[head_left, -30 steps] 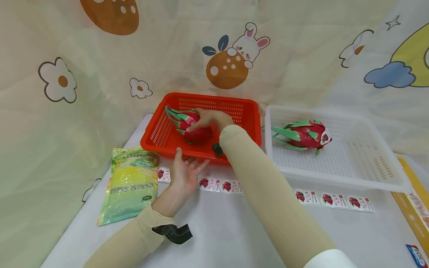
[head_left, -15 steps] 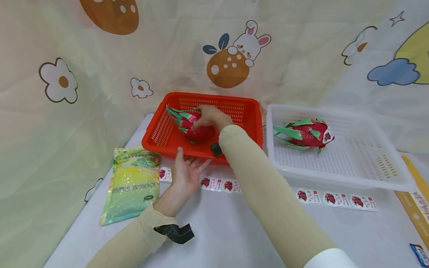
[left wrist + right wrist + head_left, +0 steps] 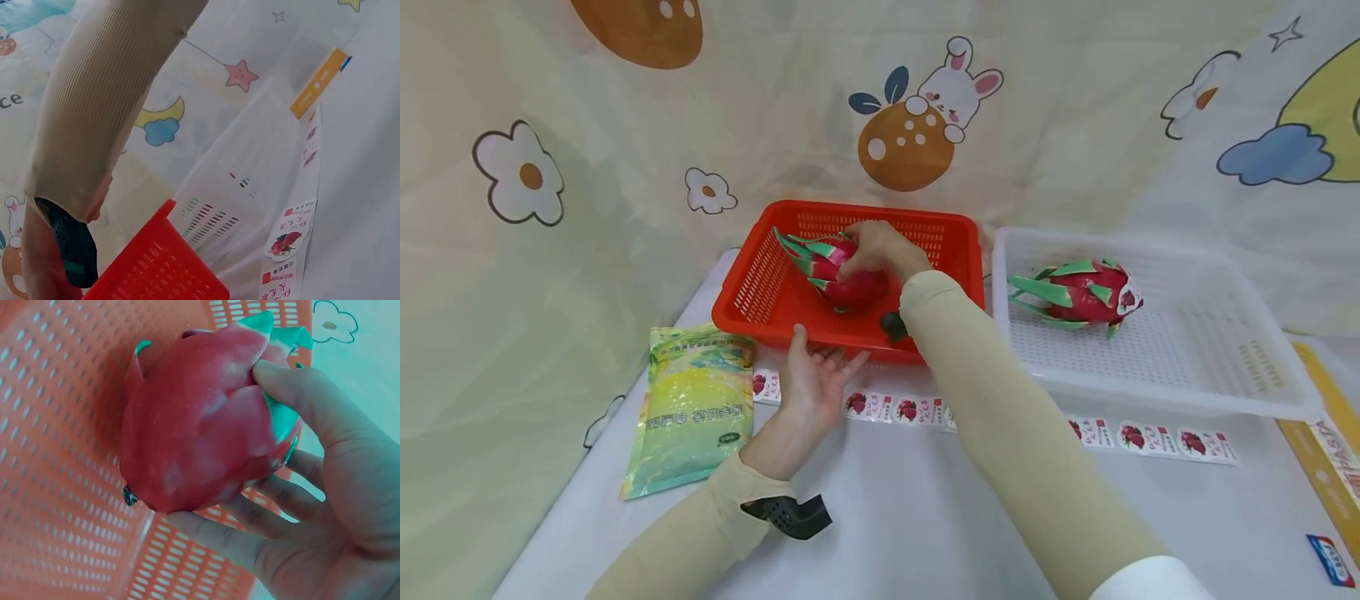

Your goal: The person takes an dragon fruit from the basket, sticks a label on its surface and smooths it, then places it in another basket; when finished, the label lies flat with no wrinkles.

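In the head view my right hand [image 3: 886,248] holds a red dragon fruit [image 3: 857,290] with green-tipped scales inside the red basket [image 3: 775,327]. The right wrist view shows the thumb on one side of the dragon fruit [image 3: 200,425] and fingers spread along the other. At the basket's front rim lies my left hand [image 3: 811,385], palm up with fingers loosely extended, its thumb up against the front wall. A second dragon fruit [image 3: 1086,293], bearing a round label, rests in the white basket [image 3: 1157,392] to the right.
A strip of dragon fruit stickers [image 3: 1176,442] runs along the table before both baskets. Left of the red basket lies a green-yellow packet [image 3: 692,417]. An orange-yellow box [image 3: 1322,467] and a small blue packet [image 3: 1330,560] are at the right edge. A printed cloth [image 3: 1060,125] hangs behind.
The dragon fruit in my right hand has shifted slightly right and back within the red basket. My left hand stays at the front rim. The head view has tilted slightly.
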Demonstrator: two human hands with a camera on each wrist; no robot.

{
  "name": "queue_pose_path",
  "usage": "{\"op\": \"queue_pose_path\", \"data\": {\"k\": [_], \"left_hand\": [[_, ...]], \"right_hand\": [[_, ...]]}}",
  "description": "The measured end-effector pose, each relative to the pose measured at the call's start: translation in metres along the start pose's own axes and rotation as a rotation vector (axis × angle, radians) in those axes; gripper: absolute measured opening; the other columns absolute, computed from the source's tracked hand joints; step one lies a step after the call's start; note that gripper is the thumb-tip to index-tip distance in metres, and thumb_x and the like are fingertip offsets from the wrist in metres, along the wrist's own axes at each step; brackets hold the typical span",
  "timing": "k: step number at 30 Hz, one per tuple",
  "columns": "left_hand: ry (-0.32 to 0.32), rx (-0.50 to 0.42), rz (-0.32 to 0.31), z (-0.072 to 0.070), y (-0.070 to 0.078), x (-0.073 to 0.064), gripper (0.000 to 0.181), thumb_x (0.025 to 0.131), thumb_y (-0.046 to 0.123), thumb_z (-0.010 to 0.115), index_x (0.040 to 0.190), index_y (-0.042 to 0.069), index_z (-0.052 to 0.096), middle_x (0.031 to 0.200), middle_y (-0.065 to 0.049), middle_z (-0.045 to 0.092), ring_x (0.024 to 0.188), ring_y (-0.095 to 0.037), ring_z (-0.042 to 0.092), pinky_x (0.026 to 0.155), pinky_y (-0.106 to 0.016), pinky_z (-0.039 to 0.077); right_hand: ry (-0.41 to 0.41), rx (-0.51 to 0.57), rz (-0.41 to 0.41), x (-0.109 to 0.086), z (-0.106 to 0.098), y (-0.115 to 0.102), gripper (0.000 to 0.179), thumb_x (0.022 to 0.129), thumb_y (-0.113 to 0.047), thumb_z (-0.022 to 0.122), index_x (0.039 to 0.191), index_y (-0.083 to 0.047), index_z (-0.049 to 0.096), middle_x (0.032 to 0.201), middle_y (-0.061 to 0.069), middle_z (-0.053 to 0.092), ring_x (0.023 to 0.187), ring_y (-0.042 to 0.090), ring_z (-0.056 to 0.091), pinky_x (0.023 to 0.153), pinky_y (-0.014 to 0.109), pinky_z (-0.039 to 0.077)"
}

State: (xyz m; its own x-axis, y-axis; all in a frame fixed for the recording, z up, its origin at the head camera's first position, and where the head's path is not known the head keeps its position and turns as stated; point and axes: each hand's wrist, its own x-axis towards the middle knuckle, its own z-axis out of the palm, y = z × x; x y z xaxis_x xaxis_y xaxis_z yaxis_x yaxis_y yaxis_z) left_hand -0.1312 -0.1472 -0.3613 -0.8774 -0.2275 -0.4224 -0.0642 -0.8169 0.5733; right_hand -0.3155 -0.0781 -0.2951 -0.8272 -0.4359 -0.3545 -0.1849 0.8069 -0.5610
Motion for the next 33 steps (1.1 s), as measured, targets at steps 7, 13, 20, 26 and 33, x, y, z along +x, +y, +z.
{"op": "queue_pose_path", "data": {"k": [7, 13, 20, 26, 33], "left_hand": [[-0.011, 0.004, -0.001, 0.002, -0.002, 0.000, 0.061, 0.101, 0.048, 0.039, 0.153, 0.023, 0.017, 0.153, -0.005, 0.037, 0.136, -0.026, 0.040, 0.102, -0.048, 0.047], [-0.018, 0.019, 0.012, 0.001, -0.002, -0.001, 0.059, 0.101, 0.047, 0.040, 0.152, 0.025, 0.017, 0.153, -0.004, 0.036, 0.137, -0.025, 0.040, 0.102, -0.048, 0.047], [-0.029, 0.006, -0.005, -0.002, -0.001, -0.001, 0.058, 0.101, 0.046, 0.041, 0.150, 0.026, 0.017, 0.153, -0.003, 0.034, 0.138, -0.023, 0.038, 0.104, -0.047, 0.046], [-0.027, -0.017, -0.035, -0.001, 0.001, -0.002, 0.053, 0.102, 0.047, 0.035, 0.147, 0.023, 0.022, 0.145, -0.002, 0.036, 0.134, -0.019, 0.039, 0.108, -0.041, 0.043], [-0.024, -0.046, -0.065, 0.001, 0.001, -0.001, 0.040, 0.103, 0.046, 0.033, 0.133, 0.020, 0.035, 0.129, 0.001, 0.045, 0.134, -0.018, 0.040, 0.113, -0.040, 0.038]], "right_hand": [[0.007, -0.064, -0.143, -0.025, -0.032, -0.001, 0.086, 0.076, -0.029, 0.082, 0.148, -0.023, 0.035, 0.135, 0.000, 0.049, 0.122, 0.018, 0.046, 0.090, 0.032, 0.055], [0.062, -0.201, -0.247, -0.062, -0.067, -0.004, 0.086, 0.078, -0.037, 0.079, 0.150, -0.025, 0.034, 0.140, 0.000, 0.052, 0.123, 0.017, 0.047, 0.089, 0.030, 0.055], [0.092, -0.267, -0.334, -0.138, -0.085, 0.003, 0.085, 0.076, -0.035, 0.079, 0.149, -0.023, 0.037, 0.132, 0.002, 0.056, 0.119, 0.017, 0.050, 0.088, 0.034, 0.055], [0.167, -0.350, -0.456, -0.210, -0.069, 0.032, 0.083, 0.072, -0.036, 0.082, 0.145, -0.029, 0.043, 0.125, -0.001, 0.058, 0.112, 0.016, 0.051, 0.082, 0.034, 0.054], [0.122, -0.291, -0.438, -0.266, -0.023, 0.076, 0.089, 0.064, -0.033, 0.089, 0.142, -0.029, 0.047, 0.122, -0.002, 0.062, 0.108, 0.016, 0.056, 0.074, 0.029, 0.058]]}}
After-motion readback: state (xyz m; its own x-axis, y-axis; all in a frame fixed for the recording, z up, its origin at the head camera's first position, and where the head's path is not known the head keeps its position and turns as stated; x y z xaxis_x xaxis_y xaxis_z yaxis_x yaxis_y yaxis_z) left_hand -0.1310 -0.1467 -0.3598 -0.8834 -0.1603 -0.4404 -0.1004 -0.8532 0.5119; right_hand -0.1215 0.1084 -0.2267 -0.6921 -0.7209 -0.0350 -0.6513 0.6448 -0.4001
